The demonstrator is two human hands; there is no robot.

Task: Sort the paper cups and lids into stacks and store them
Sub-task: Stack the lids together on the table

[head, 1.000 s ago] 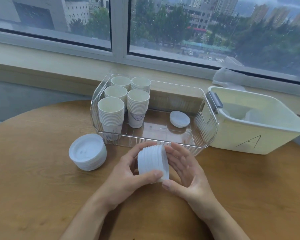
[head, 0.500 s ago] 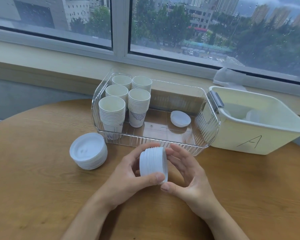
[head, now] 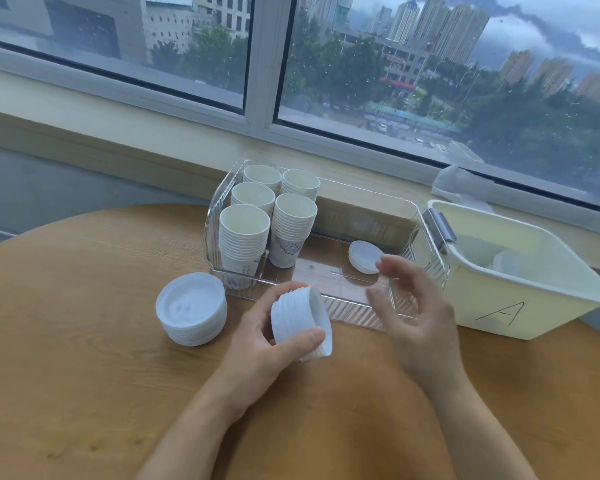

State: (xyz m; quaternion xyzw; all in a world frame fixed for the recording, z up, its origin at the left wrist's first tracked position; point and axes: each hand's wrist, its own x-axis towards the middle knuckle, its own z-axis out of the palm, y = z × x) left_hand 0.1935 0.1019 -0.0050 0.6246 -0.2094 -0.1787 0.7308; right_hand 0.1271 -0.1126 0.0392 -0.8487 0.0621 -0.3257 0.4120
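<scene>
My left hand (head: 257, 337) grips a sideways stack of white lids (head: 300, 323) just above the table, in front of the clear bin (head: 357, 310). My right hand (head: 416, 313) hovers to the right of that stack with relaxed, parted fingers and holds nothing; it is blurred. Several stacks of white paper cups (head: 245, 233) stand in the left end of the clear bin. A few lids (head: 362, 256) lie on the bin's floor at the right. Another stack of white lids (head: 191, 308) rests flat on the table at the left.
A cream tub marked "A" (head: 492, 310) stands right of the clear bin, with white lids inside. The round wooden table (head: 84, 358) runs up to a windowsill. A crumpled clear bag (head: 459, 185) lies on the sill behind the tub.
My right hand has let go of the lid stack and moved up and to the right. My left hand now holds the stack alone. The view has tilted up.
</scene>
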